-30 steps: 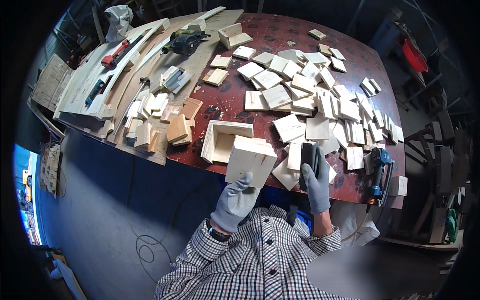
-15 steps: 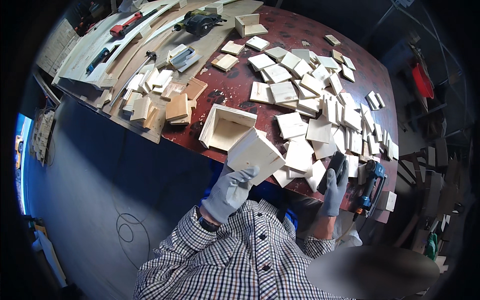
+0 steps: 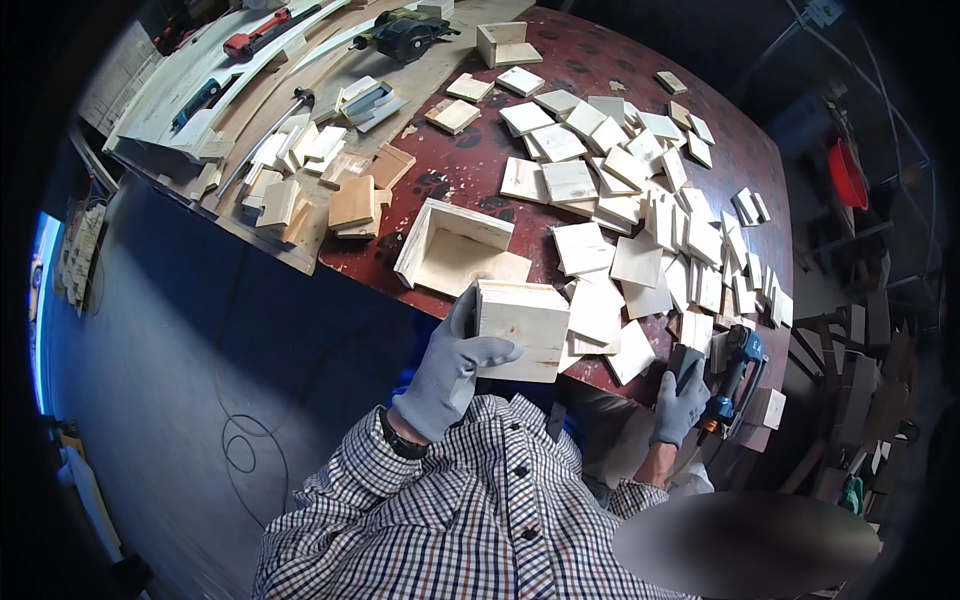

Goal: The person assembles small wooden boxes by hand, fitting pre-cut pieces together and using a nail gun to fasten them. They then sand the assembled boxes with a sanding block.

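Just in front of the table edge, my left hand (image 3: 447,375), in a grey glove, grips a small wooden box (image 3: 530,335) with its thumb across a pale face. Behind it on the table lies an open, partly assembled wooden box (image 3: 462,258). My right hand (image 3: 680,408), gloved too, is closed around a dark, blocky object (image 3: 687,364) at the table's front edge; its kind is not clear. Right beside that hand rests a blue nail gun (image 3: 740,375) with a hose.
Loose wooden squares (image 3: 600,270) cover much of the red table (image 3: 560,45). On the left bench are wood offcuts (image 3: 290,190), a black power tool (image 3: 410,38), a red tool (image 3: 268,35) and a hammer (image 3: 302,98). A cable (image 3: 240,450) coils on the floor.
My left hand has turned the wooden box, which now sits more level and a little lower. My right hand has lowered the dark object toward the table edge beside the nail gun.
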`<act>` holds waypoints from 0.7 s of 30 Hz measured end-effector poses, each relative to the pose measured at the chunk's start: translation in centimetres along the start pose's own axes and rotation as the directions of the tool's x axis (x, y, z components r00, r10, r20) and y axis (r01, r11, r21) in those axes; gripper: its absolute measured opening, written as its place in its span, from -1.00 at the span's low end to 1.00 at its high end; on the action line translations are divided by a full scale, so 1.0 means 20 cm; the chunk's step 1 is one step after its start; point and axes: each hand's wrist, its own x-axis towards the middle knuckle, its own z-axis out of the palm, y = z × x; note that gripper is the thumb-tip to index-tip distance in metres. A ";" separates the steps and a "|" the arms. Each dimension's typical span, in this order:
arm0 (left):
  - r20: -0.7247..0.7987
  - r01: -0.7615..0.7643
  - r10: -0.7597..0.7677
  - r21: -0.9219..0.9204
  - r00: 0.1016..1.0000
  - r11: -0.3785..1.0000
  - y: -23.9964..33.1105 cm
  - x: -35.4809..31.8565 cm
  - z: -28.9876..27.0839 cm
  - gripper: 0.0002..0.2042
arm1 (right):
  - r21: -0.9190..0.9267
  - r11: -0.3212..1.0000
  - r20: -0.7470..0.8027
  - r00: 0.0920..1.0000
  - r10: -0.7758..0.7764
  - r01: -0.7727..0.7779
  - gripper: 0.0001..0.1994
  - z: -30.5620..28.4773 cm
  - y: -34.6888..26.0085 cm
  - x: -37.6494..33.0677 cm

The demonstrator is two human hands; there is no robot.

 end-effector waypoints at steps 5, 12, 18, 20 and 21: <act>0.033 0.008 -0.007 -0.023 0.999 1.000 0.01 0.00 0.00 -0.07 | -0.079 0.997 0.005 1.000 0.022 -0.021 -0.19 0.05 0.03 -0.01; 0.182 0.045 0.006 -0.271 0.983 0.962 0.01 -0.04 -0.01 -0.37 | -0.098 0.994 -0.098 0.994 0.041 -0.051 -0.19 0.03 0.03 -0.01; 0.328 -0.102 0.172 -0.219 0.929 0.970 -0.06 -0.02 -0.09 -0.68 | -0.133 0.979 -0.111 0.984 0.142 -0.156 -0.20 0.03 0.04 0.02; 0.371 -0.123 0.205 -0.232 0.906 0.965 -0.06 -0.02 -0.09 -0.69 | -0.116 0.986 -0.131 0.986 0.103 -0.119 -0.21 0.07 0.09 0.04; 0.377 -0.133 0.220 -0.244 0.900 0.961 -0.05 -0.02 -0.07 -0.68 | -0.107 0.989 -0.140 0.987 0.084 -0.100 -0.21 0.09 0.12 0.05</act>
